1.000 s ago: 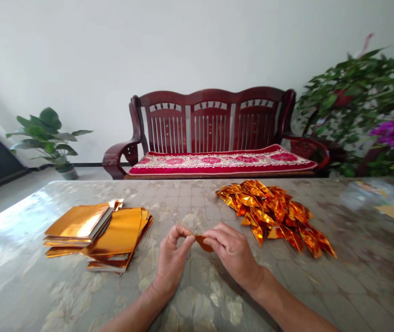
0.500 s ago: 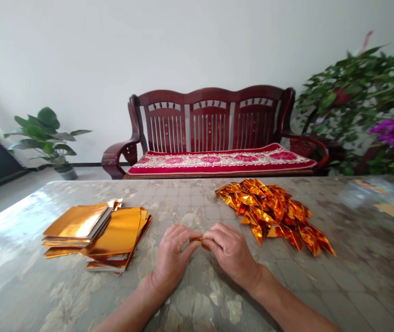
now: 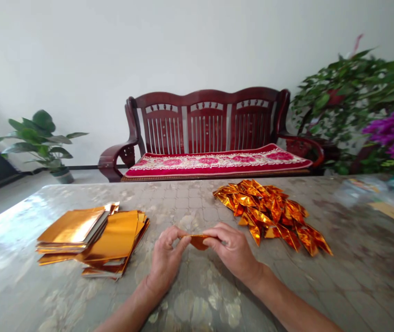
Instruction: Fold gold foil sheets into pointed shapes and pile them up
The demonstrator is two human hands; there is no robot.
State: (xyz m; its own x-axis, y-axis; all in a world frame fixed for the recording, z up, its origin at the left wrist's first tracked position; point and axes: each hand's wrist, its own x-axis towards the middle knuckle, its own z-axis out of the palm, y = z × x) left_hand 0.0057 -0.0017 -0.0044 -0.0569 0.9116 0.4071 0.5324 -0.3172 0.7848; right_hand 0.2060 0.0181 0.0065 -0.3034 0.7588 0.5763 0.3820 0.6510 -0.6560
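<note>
A folded piece of gold foil paper [image 3: 199, 242] is stretched between my hands above the middle of the table. My left hand [image 3: 169, 251] pinches its left end between thumb and fingers. At the other end, my right hand [image 3: 232, 246] grips it the same way; the fingers cover both ends of the paper. To the left lie overlapping stacks of flat gold foil paper sheets [image 3: 114, 237]. On the right is a heap of folded, pointed gold foil paper pieces [image 3: 269, 210], a short way beyond my right hand.
The table [image 3: 190, 299] has a patterned grey cover. Clear plastic packaging [image 3: 361, 190] and tan card [image 3: 390, 214] lie at its right side. Behind it stands a dark red wooden bench [image 3: 205, 124], with potted plants [image 3: 41, 143] to the left and leafy plants [image 3: 349, 92] to the right.
My hands have moved slightly apart, the left one shifting left. More of the folded foil paper now shows between them. The whole view has shifted a little.
</note>
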